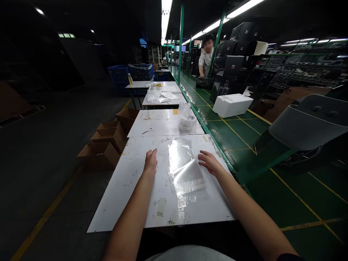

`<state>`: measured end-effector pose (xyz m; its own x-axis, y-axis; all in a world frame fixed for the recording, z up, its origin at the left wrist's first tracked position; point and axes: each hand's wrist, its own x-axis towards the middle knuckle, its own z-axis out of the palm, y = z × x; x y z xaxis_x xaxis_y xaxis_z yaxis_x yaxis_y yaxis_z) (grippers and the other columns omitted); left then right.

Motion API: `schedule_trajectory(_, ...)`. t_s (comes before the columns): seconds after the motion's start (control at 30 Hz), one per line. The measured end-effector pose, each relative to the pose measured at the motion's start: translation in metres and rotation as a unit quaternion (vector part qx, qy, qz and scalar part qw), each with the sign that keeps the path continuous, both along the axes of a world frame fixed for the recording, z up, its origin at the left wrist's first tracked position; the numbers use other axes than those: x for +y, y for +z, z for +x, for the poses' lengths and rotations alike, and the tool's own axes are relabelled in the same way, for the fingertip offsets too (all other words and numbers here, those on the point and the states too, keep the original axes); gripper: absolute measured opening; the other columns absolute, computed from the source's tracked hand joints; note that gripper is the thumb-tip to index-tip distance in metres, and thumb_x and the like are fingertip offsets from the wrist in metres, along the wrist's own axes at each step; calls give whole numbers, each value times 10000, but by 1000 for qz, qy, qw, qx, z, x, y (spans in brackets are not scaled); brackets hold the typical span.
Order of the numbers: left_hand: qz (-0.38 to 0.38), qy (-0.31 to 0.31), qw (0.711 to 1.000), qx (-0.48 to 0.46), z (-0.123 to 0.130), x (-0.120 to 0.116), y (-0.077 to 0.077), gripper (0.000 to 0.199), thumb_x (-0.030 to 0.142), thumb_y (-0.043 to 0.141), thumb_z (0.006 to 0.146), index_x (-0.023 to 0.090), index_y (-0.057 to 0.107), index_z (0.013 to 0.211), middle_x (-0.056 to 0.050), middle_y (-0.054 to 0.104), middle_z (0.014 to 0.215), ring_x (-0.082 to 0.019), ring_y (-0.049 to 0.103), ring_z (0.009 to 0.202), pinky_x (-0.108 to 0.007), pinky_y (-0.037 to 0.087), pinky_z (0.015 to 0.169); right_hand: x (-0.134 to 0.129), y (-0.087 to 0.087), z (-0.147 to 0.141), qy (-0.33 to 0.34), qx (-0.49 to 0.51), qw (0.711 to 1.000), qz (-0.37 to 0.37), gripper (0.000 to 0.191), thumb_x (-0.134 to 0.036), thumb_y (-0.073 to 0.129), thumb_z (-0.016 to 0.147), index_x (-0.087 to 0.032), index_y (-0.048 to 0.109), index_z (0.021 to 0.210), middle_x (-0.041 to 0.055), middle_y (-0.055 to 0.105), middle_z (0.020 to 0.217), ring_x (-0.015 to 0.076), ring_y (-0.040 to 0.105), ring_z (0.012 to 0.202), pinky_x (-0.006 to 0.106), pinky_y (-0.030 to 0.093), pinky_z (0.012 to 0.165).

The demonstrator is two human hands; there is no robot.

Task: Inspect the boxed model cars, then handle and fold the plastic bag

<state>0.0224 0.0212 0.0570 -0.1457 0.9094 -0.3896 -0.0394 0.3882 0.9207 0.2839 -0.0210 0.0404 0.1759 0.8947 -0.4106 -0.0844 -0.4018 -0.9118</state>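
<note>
Clear plastic bags [187, 170] lie in a flat, shiny pile on the white table [119, 195] in front of me. To the left of the pile is my left hand [151, 160], fingers extended and holding nothing. On the other side my right hand [208, 162] has its fingers spread, close to the bags' right edge, with nothing in it. Strips of clear tape [181, 214] are stuck to the near part of the tabletop, below the bags.
Open cardboard boxes [100, 156] stand on the floor at the left. Farther along, a plastic-wrapped roll [187, 124] rests on the adjoining table. A green conveyor [233, 136] on the right carries a white foam block [232, 104] and black boxes [227, 65]; a person [206, 59] stands beyond.
</note>
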Motion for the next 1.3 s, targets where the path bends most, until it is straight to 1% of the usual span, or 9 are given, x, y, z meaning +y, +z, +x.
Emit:
schedule_trajectory(0.23, -54, -129, 988, -58, 14, -25, 8, 654, 455, 508, 906, 169, 275, 1446, -178, 289, 1491, -266, 398, 1318, -325, 514, 878, -29, -1, -4, 33, 54, 998, -3, 683, -302, 622, 792, -151, 360, 1404, 130, 387, 1423, 232, 435, 1290, 304, 571, 852)
schedule_trajectory(0.5, -75, -124, 988, -51, 14, -28, 4, 597, 445, 543, 881, 172, 344, 1374, -195, 348, 1441, -276, 506, 1208, -326, 557, 776, -43, 0, 0, 18, 70, 997, -9, 670, -296, 597, 805, -153, 346, 1410, 139, 392, 1416, 234, 430, 1294, 305, 570, 824)
schedule_trajectory(0.63, -78, -140, 987, 10, 21, -18, 3, 523, 420, 544, 880, 133, 408, 1295, -209, 400, 1382, -242, 586, 1073, -303, 553, 753, -47, -4, -5, 88, -59, 994, 16, 654, -346, 539, 852, -179, 333, 1450, 124, 396, 1413, 222, 462, 1253, 341, 516, 926)
schedule_trajectory(0.7, -74, -156, 984, 33, 25, -11, 2, 561, 403, 578, 857, 110, 402, 1302, -222, 421, 1351, -232, 612, 1002, -305, 546, 744, -51, -7, -11, 168, -236, 955, 69, 623, -381, 557, 844, -210, 412, 1425, 123, 382, 1421, 253, 455, 1246, 399, 449, 1001)
schedule_trajectory(0.83, -33, -181, 975, 120, 35, -5, -6, 728, 336, 694, 758, 128, 364, 1372, -191, 495, 1275, -267, 589, 1025, -348, 506, 810, -58, -9, -29, 257, -525, 800, 135, 454, -408, 598, 818, -201, 631, 1221, 159, 405, 1374, 339, 411, 1224, 471, 360, 1019)
schedule_trajectory(0.93, 59, -170, 940, 290, 46, -10, -20, 612, 310, 654, 781, 137, 436, 1327, -161, 524, 1254, -285, 534, 1111, -374, 438, 907, -57, -7, -39, 253, -578, 766, 124, 406, -429, 581, 831, -179, 668, 1139, 187, 398, 1365, 355, 409, 1196, 467, 377, 967)
schedule_trajectory(1.07, 147, -153, 864, 457, 57, -20, -39, 388, 332, 509, 879, 133, 518, 1212, -143, 591, 1159, -255, 573, 1028, -344, 436, 840, -52, -6, -38, 234, -561, 782, 135, 441, -390, 599, 813, -163, 650, 1188, 171, 243, 1491, 381, 236, 1351, 487, 309, 1043)
schedule_trajectory(1.2, 145, -162, 855, 471, 59, -19, -44, 332, 318, 487, 894, 159, 524, 1184, -116, 632, 1076, -243, 597, 962, -319, 432, 749, -45, -11, -32, 208, -429, 869, 136, 423, -301, 358, 918, -181, 650, 1200, 71, 345, 1464, 235, 244, 1397, 385, 248, 1140)
schedule_trajectory(1.3, 140, -164, 866, 451, 55, -11, -40, 316, 265, 506, 882, 159, 525, 1179, -97, 640, 1047, -227, 594, 934, -304, 423, 733, -35, -16, -27, 195, -393, 885, 155, 463, -250, 327, 910, -150, 583, 1283, 59, 401, 1430, 198, 312, 1359, 337, 260, 1141)
